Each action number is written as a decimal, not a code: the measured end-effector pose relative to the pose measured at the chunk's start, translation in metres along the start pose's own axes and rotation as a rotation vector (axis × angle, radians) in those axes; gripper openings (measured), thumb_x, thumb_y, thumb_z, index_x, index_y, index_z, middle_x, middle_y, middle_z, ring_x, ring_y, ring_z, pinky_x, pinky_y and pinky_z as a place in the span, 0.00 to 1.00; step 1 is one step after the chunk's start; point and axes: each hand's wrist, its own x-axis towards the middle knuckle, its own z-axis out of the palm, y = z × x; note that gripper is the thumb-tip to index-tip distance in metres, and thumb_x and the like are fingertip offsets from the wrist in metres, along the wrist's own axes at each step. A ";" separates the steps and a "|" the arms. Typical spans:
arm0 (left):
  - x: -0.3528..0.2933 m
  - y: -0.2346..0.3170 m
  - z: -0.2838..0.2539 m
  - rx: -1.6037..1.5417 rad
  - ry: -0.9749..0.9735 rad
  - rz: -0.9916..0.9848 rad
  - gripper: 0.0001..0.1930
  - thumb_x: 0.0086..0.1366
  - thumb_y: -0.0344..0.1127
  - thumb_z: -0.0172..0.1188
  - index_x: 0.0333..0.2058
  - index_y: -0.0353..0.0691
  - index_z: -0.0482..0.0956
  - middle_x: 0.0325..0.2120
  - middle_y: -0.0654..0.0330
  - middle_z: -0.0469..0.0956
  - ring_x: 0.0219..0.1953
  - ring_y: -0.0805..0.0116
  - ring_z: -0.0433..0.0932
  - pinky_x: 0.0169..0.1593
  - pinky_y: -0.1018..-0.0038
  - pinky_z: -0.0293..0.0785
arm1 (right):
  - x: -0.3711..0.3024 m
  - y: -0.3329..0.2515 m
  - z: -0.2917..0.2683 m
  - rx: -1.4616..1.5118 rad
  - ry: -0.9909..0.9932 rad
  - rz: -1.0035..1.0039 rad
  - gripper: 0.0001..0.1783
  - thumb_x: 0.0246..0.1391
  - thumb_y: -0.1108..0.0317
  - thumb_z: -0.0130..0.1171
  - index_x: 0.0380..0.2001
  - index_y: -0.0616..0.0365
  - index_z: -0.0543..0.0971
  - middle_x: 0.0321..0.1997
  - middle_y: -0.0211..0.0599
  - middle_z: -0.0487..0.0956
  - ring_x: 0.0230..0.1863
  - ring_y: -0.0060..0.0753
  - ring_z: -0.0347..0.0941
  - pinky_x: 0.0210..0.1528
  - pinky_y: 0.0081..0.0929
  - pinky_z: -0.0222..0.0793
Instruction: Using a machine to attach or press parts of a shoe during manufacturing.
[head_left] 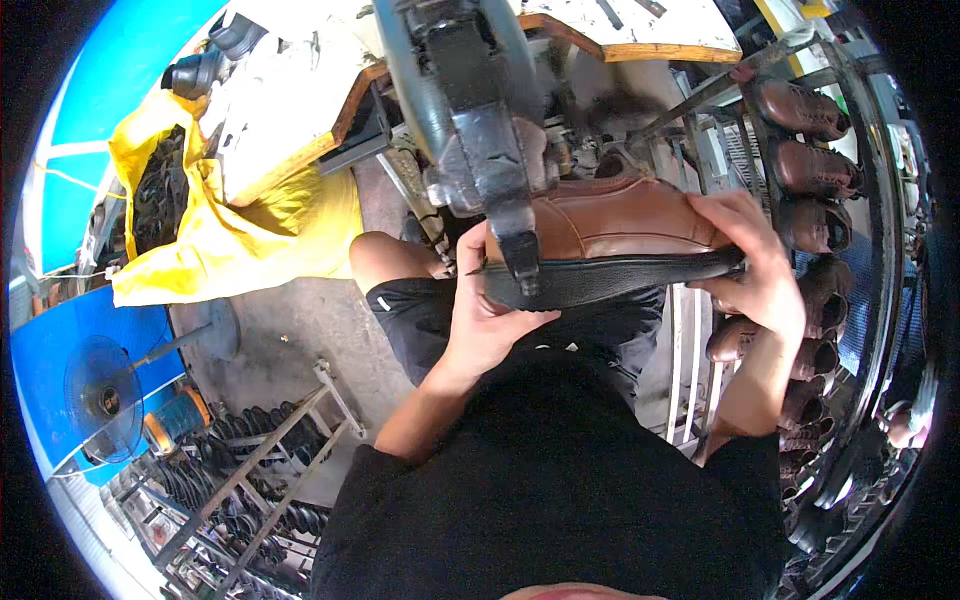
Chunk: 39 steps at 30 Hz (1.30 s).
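Observation:
A brown leather shoe (630, 220) with a black sole (630, 280) lies on its side in front of me, held between both hands. My left hand (480, 310) is closed round its left end, thumb along the sole edge. Round the right end my right hand (755, 265) is closed, fingers on the leather and thumb by the sole. A dark metal machine (485, 130) reaches down from the top, and its narrow tip (522, 265) overlaps the sole edge near my left hand. Whether the tip presses on the sole, I cannot tell.
Racks of brown shoes (805, 170) stand close on the right. A white worktable (690, 25) with a wooden edge lies beyond the machine. On the left are a yellow sack (250, 240), a fan (105, 400) and a metal rack (240, 490) near several dark soles.

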 end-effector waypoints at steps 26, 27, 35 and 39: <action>0.014 -0.074 -0.049 1.295 -0.586 -0.040 0.28 0.66 0.29 0.65 0.64 0.38 0.70 0.58 0.48 0.75 0.57 0.54 0.75 0.62 0.63 0.71 | -0.435 0.123 0.237 -0.667 0.899 1.738 0.44 0.44 0.64 0.74 0.66 0.55 0.67 0.57 0.53 0.71 0.59 0.61 0.68 0.60 0.49 0.68; 0.016 -0.076 -0.043 1.334 -0.606 -0.028 0.28 0.66 0.29 0.65 0.64 0.38 0.70 0.58 0.48 0.75 0.57 0.53 0.75 0.62 0.63 0.71 | -0.428 0.134 0.237 -0.668 0.869 1.667 0.45 0.43 0.64 0.74 0.66 0.54 0.67 0.59 0.53 0.70 0.59 0.60 0.67 0.61 0.50 0.68; 0.003 -0.068 -0.041 1.380 -0.543 -0.048 0.27 0.66 0.28 0.64 0.63 0.36 0.70 0.58 0.47 0.75 0.57 0.52 0.76 0.61 0.63 0.71 | -0.498 0.159 0.204 -0.104 0.755 2.053 0.26 0.63 0.49 0.53 0.51 0.60 0.80 0.53 0.54 0.81 0.54 0.50 0.76 0.57 0.40 0.71; 0.012 -0.093 -0.026 1.195 -0.648 -0.089 0.27 0.65 0.27 0.64 0.62 0.35 0.71 0.58 0.47 0.76 0.57 0.51 0.76 0.61 0.63 0.71 | -0.703 0.124 0.259 -0.575 0.476 1.886 0.20 0.68 0.54 0.48 0.45 0.60 0.79 0.47 0.50 0.82 0.45 0.44 0.79 0.46 0.36 0.75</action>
